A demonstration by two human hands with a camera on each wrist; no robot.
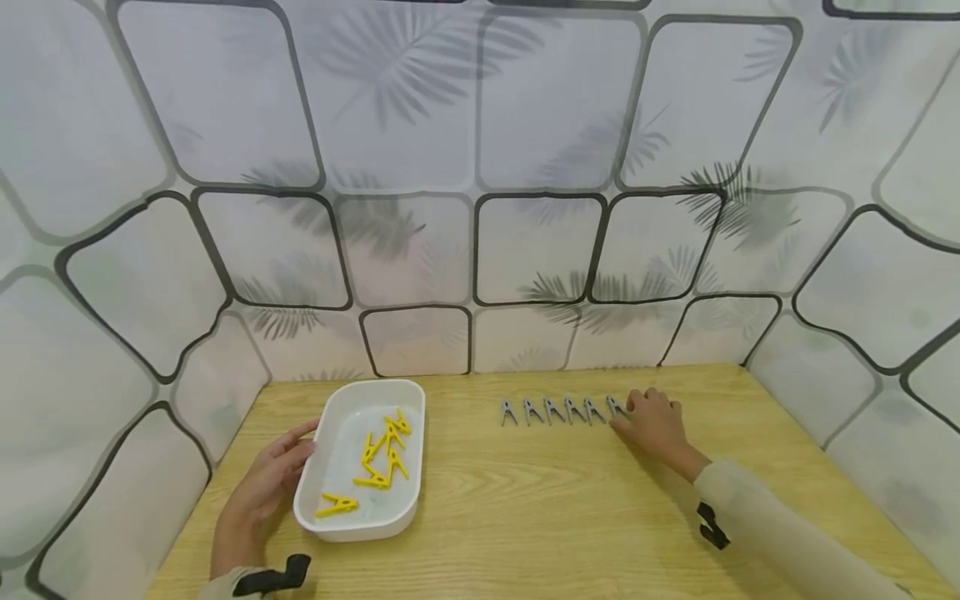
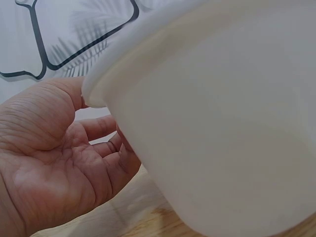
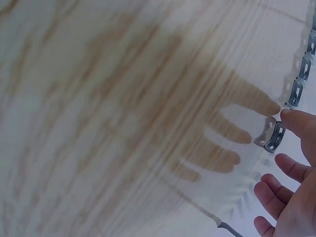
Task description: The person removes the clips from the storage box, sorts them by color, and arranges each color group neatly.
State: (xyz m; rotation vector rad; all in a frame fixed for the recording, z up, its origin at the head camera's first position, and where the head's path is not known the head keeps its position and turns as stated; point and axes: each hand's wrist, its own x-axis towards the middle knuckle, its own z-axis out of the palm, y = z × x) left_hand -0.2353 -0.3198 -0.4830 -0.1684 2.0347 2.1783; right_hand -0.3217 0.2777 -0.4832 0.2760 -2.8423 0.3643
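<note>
A white plastic tray (image 1: 360, 533) stands at the left with several yellow clothespins (image 1: 372, 481) lying loose inside. My left hand (image 1: 270, 471) rests against its left side, relaxed fingers on the outer wall and the thumb at the rim; the left wrist view shows the tray wall (image 2: 212, 113) up close. To the right, several grey clothespins (image 1: 554, 409) form a row. Over the right end of that row is my right hand (image 1: 654, 425), with spread fingers. Its thumb and index finger lie on either side of the end clothespin (image 3: 275, 137), with gaps showing around it.
The wooden tabletop (image 1: 517, 508) extends between the tray and my right arm. Behind it and on both sides rise walls of patterned cloth (image 1: 420, 250), meeting the table's back edge just past the grey row.
</note>
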